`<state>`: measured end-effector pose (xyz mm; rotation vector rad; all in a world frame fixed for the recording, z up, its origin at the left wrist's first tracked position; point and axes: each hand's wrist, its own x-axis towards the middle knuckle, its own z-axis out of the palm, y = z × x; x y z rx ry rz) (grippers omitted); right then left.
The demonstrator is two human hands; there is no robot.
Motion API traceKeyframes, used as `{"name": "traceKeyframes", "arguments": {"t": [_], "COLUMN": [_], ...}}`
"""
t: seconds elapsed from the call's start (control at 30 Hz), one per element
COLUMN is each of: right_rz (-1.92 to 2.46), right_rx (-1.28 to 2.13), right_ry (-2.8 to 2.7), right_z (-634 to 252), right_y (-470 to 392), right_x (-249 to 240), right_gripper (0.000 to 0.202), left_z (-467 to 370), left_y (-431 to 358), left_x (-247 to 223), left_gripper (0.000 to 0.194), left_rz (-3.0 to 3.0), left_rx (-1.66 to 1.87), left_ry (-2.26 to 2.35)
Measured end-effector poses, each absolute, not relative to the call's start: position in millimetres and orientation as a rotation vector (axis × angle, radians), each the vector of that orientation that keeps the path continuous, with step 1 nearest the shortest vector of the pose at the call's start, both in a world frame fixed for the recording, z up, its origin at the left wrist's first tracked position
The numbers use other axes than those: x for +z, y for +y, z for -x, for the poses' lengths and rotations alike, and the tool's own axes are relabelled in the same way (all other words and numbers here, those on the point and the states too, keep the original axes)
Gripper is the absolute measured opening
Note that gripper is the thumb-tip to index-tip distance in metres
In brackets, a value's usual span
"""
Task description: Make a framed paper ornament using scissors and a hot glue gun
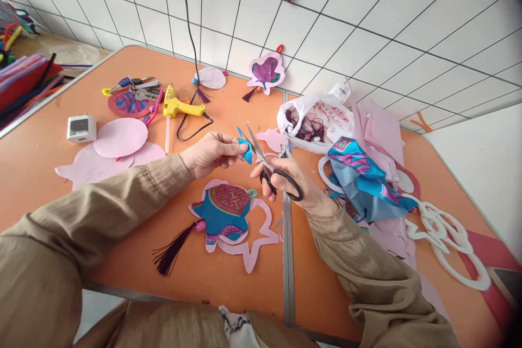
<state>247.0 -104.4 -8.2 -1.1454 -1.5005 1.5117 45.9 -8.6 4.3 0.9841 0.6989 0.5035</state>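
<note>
Two hands (214, 153) (308, 182) partly hide scissors (260, 155) and, seemingly, fabric (247, 154).

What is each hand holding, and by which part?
The left hand pinches a blue scrap by its near side, between thumb and fingers. The right hand holds scissors by the handles.

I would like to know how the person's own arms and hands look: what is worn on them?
Both arms are in long, khaki-brown sleeves of creased, plain-looking cloth. The left sleeve ends at the wrist in a cuff with a visible seam; the right sleeve also reaches the wrist. The left hand and right hand are bare, without gloves.
</note>
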Motion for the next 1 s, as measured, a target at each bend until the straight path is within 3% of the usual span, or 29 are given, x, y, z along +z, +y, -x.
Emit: {"name": "traceKeyframes", "arguments": {"t": [0.33, 1.0], "right_rz": [1.311, 1.415], "right_rx": [1.483, 1.467], "right_ry": [-1.452, -1.480], "right_z": [-244.3, -244.6], "right_y": [-104.3, -103.9], "right_x": [-0.4, -0.9], "right_gripper": [0.062, 0.058], "left_z": [-46.2, -45.3], "left_y": [-6.8, -5.0], "left_x": [3.5, 2.5], "left_gripper": [0.018, 0.018], "left_rz": [-0.977, -0.952], "left_rx": [0.511, 0.513], "left_ry": [0.772, 0.787]}}
